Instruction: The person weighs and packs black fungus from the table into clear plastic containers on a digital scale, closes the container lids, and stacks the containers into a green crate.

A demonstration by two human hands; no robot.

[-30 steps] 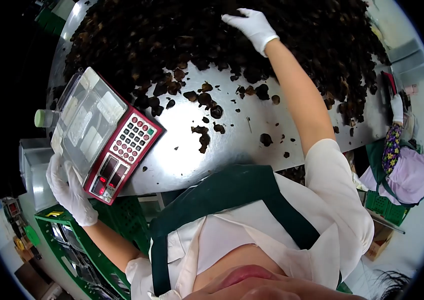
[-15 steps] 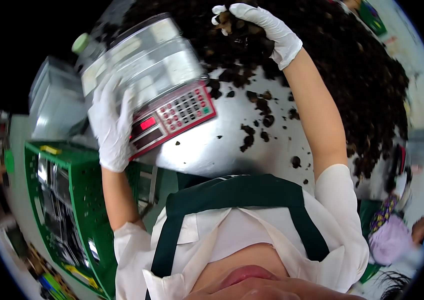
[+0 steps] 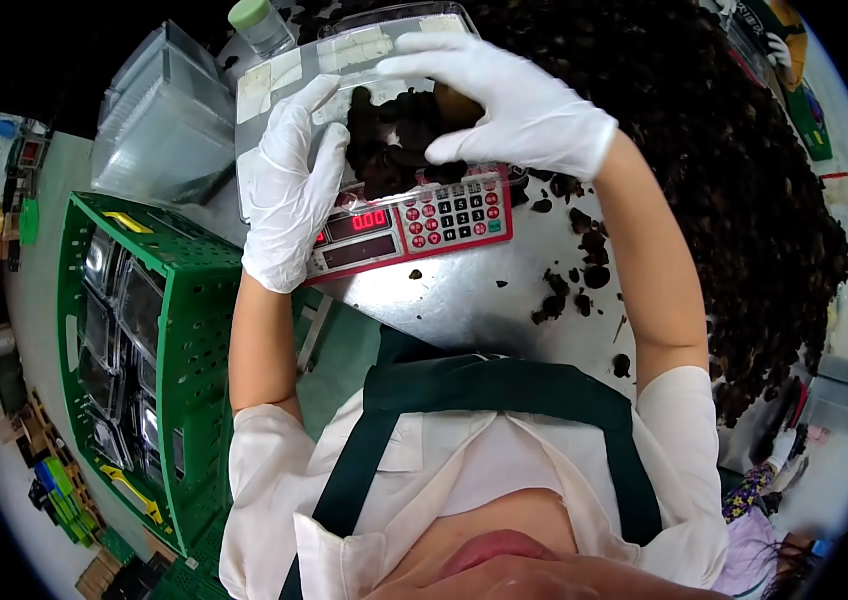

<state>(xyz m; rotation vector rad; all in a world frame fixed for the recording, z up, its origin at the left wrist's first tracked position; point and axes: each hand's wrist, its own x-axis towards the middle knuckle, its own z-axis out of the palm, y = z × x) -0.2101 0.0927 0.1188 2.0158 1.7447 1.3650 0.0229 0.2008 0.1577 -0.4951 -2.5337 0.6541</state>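
A clear plastic box [image 3: 354, 188] sits on a red-edged digital scale [image 3: 459, 215], and dark, curled pieces that look like wood ear mushrooms [image 3: 389, 140] lie in it. My left hand [image 3: 292, 190], in a white glove, is at the box's left side, fingers and thumb apart and pointing towards the pieces. From the right, my gloved right hand [image 3: 519, 110] reaches over the box with spread fingers and the thumb close to the pieces. The scale's red display reads 0.00 in the part I can see.
A large heap of the dark pieces [image 3: 674, 150] covers the right and back of the metal table [image 3: 444, 290]. Stacked clear boxes [image 3: 164, 120] and a green-lidded jar [image 3: 264, 25] stand left. A green crate [image 3: 204, 350] holds more boxes. Other people are at the right edge.
My right hand has moved left from the heap to over the box with the mushroom pieces. The pieces now show in the box. My left hand stays at its left side.
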